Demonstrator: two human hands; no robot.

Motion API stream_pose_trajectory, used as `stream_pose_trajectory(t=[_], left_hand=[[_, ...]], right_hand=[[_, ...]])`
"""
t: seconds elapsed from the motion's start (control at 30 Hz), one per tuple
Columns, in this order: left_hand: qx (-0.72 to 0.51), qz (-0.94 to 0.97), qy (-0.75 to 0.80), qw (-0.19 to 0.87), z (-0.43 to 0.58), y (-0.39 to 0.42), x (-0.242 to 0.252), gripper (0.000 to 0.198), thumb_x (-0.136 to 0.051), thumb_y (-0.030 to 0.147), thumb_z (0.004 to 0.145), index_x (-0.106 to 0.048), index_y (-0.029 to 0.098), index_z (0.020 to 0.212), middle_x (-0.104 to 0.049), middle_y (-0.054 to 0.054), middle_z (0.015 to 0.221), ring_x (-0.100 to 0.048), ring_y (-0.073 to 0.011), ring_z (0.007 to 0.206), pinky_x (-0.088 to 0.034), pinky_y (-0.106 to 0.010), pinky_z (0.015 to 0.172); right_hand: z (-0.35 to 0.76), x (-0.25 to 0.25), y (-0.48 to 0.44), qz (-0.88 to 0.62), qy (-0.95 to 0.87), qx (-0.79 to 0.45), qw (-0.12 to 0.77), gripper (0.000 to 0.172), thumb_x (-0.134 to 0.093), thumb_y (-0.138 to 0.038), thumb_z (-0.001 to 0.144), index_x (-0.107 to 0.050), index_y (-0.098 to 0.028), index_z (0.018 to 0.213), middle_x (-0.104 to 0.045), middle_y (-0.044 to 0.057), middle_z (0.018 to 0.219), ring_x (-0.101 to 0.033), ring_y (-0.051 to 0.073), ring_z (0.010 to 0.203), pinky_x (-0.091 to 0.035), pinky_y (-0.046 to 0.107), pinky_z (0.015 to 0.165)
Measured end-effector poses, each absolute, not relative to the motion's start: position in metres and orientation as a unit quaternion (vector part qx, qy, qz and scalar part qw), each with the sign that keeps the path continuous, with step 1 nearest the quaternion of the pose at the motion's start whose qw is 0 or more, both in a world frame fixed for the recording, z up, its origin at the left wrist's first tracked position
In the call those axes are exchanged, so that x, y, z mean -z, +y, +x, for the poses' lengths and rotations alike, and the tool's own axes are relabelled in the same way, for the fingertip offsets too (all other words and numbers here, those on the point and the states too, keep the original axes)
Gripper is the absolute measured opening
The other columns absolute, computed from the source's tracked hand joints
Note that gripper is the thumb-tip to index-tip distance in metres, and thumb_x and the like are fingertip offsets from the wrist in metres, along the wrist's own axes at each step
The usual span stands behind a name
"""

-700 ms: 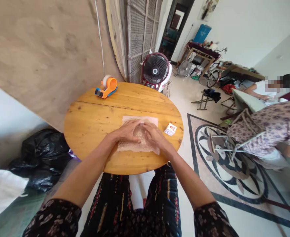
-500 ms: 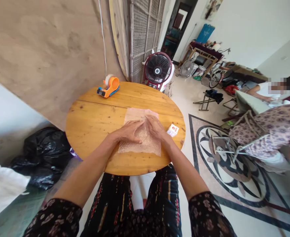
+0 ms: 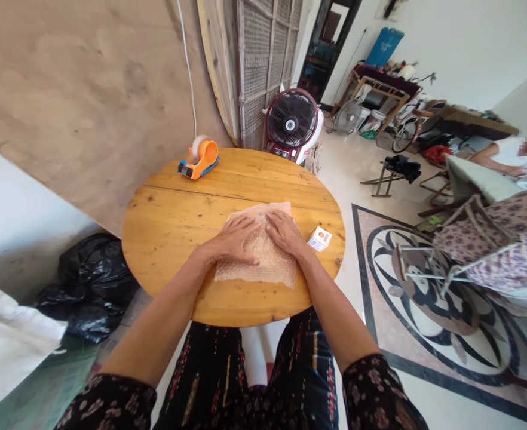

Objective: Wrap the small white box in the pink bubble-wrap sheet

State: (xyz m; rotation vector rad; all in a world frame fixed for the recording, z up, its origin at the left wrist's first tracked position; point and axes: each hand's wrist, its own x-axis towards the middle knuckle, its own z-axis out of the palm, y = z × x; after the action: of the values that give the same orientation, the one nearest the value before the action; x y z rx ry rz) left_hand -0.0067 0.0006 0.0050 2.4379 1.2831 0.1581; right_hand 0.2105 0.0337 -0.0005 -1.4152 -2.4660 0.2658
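A sheet of pinkish bubble wrap [image 3: 263, 263] lies on the round wooden table [image 3: 165, 221] in front of me. My left hand [image 3: 236, 240] rests on its left part, fingers spread and thumb pointing right. On the upper right part lies my right hand [image 3: 285, 232], flat with its fingers stretched out. Both palms press down on the wrap, and neither hand grips it. Just right of the sheet stands a small white box [image 3: 319, 237] with red and blue print, apart from my right hand.
An orange tape dispenser [image 3: 204, 158] stands at the table's far left edge. Behind the table is a dark red fan [image 3: 292, 119]. Black plastic bags [image 3: 93, 286] lie on the left. On the right, people sit near a folding chair [image 3: 452, 272] and a stool [image 3: 386, 179].
My hands have moved apart and flattened on the bubble wrap; the right fingers lie lower and spread. The view has shifted slightly, so the room at right appears farther right.
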Motion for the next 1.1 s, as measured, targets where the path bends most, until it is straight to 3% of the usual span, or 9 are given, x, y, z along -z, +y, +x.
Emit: stream_pose_trajectory(t=[0.2,0.37,0.53,0.87,1.1], left_hand=[[-0.046,0.865,0.465,0.181,-0.008,0.0,-0.007,0.112,-0.062,0.075,0.064,-0.026,0.013,0.15,-0.017,-0.019,0.158,-0.01,-0.0373,0.146,-0.013,-0.052,0.117],[-0.12,0.857,0.482,0.136,-0.003,-0.001,-0.006,0.078,-0.053,0.061,0.081,-0.04,0.015,0.142,-0.038,-0.016,0.151,-0.029,-0.0304,0.142,-0.02,-0.046,0.117],[-0.147,0.879,0.436,0.125,0.002,-0.002,-0.002,0.064,-0.05,0.052,0.086,-0.046,0.017,0.139,-0.04,-0.012,0.15,-0.031,-0.027,0.141,-0.021,-0.042,0.118],[-0.092,0.879,0.439,0.16,-0.002,0.003,0.001,0.097,-0.057,0.072,0.073,-0.032,0.015,0.148,-0.027,-0.014,0.156,-0.019,-0.0316,0.146,-0.016,-0.044,0.119],[-0.087,0.877,0.437,0.178,-0.004,0.005,-0.001,0.099,-0.058,0.072,0.072,-0.03,0.017,0.149,-0.024,-0.013,0.158,-0.015,-0.0315,0.147,-0.013,-0.046,0.119]], right_hand=[[0.217,0.002,0.034,-0.473,-0.864,-0.11,0.134,0.058,-0.048,-0.044,0.091,-0.044,-0.016,0.142,-0.037,0.014,0.152,-0.031,0.029,0.141,-0.023,0.049,0.115],[0.216,-0.003,0.032,-0.461,-0.874,-0.099,0.116,0.06,-0.05,-0.044,0.09,-0.043,-0.015,0.143,-0.037,0.015,0.151,-0.03,0.032,0.141,-0.025,0.05,0.114],[0.215,-0.004,0.031,-0.469,-0.868,-0.105,0.121,0.059,-0.048,-0.044,0.091,-0.042,-0.017,0.143,-0.037,0.015,0.151,-0.03,0.033,0.141,-0.025,0.051,0.113],[0.223,0.003,0.035,-0.468,-0.862,-0.124,0.147,0.052,-0.047,-0.037,0.092,-0.046,-0.016,0.14,-0.04,0.014,0.15,-0.034,0.03,0.139,-0.026,0.048,0.114],[0.227,0.011,0.044,-0.468,-0.857,-0.131,0.17,0.046,-0.036,-0.018,0.093,-0.052,-0.017,0.136,-0.045,0.011,0.147,-0.04,0.029,0.135,-0.03,0.048,0.113]])
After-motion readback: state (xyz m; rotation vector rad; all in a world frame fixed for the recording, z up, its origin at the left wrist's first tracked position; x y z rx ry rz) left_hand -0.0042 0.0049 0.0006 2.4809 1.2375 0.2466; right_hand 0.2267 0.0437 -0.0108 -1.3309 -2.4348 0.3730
